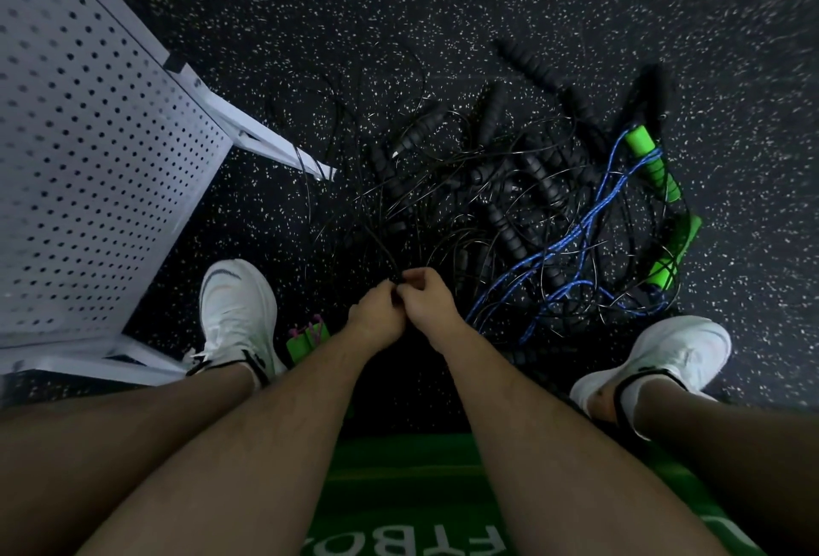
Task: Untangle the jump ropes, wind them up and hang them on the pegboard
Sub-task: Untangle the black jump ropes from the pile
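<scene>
Upside-down partial "TBO" on green mat point(399, 475)

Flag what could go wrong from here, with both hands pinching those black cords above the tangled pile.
1. The left hand and right hand pinch several black cords at once; pulling them together could tighten the knots further down.
2. The blue rope weaves through the black cords, so a tug may drag it along.
3. One cord appears to lie across the pegboard stand's foot and might snag there.

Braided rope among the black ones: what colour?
The braided rope is blue, clearest in the head view.
</scene>
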